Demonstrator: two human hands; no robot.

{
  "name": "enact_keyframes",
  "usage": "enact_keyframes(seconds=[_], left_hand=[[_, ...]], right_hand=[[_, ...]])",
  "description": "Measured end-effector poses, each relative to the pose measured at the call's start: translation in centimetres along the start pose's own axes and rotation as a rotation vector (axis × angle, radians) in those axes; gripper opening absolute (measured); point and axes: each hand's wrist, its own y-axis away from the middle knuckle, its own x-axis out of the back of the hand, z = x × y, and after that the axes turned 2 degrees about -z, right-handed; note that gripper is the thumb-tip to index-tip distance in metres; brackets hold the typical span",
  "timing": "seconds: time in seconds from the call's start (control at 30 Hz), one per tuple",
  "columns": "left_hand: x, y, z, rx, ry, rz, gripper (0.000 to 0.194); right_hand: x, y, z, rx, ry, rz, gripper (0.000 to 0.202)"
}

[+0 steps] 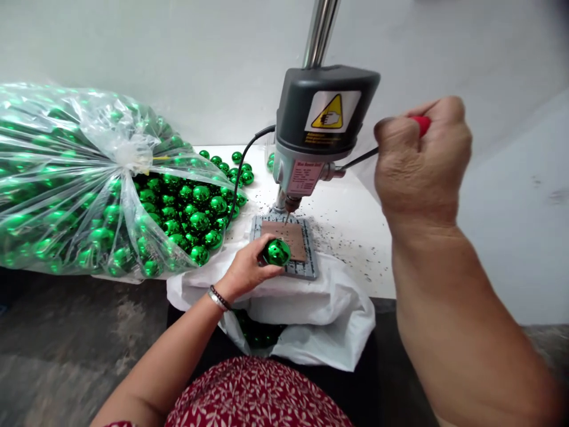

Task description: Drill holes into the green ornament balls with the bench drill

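Note:
My left hand [251, 267] grips a shiny green bauble [278, 252] between thumb and fingers, over the front part of the drill press base [311, 270]. A brown board [296, 240] lies on that base. Above and behind the bauble, the thin drill bit [287, 218] points down, apart from it. Raised at the right, my right hand [422, 160] is wrapped round the red knob [421, 124] of the feed lever [362, 157]. The lever runs to the side of the grey drill press [326, 112], whose housing carries a yellow warning label.
A big clear plastic bag [133, 155] of green baubles fills the left, some loose beside its mouth. Dark shavings dot the white table [351, 237]. A white sack [320, 296] with baubles inside hangs open at the front edge. A black cable [242, 163] loops left of the drill.

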Motion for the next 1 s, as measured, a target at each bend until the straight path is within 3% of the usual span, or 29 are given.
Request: enact_keyframes(seconds=[0.13,0.37,0.43,0.57,0.67,0.73,0.8,0.93,1.0], left_hand=[[1.1,2.8,0.5,0.001,0.016,-0.128,0.055],[2.2,5.5,0.0,0.046,-0.063,-0.308,0.067],[2.9,5.3,-0.2,0.063,-0.176,-0.235,0.061],[5.8,3.8,-0.3,0.125,-0.611,0.093,0.037],[8.7,2.4,0.0,0.216,-0.951,0.262,0.039],[10.3,1.4,0.1,0.270,-1.086,0.272,0.043],[11.5,0.5,0.0,0.350,-1.159,0.201,0.046],[12.8,-1.2,-0.8,0.510,-1.161,0.052,0.047],[13.1,-1.6,-1.0,0.520,-1.122,0.073,0.048]], right_hand=[[-0.1,0.0,-0.7,-0.125,0.036,-0.020,0.006],[-0.1,0.1,-1.0,-0.120,-0.012,0.017,0.010],[0.0,0.2,-1.1,-0.121,0.008,0.030,0.009],[-0.1,0.5,-1.4,-0.116,-0.005,0.024,0.008],[-0.1,0.6,-1.5,-0.121,-0.001,0.029,0.005],[-0.1,0.6,-1.4,-0.115,0.012,0.027,0.003],[-0.1,0.6,-1.2,-0.110,0.019,0.025,0.005],[-0.1,0.6,-1.1,-0.113,-0.004,0.029,0.004],[-0.1,0.6,-1.0,-0.097,-0.034,0.024,0.007]])
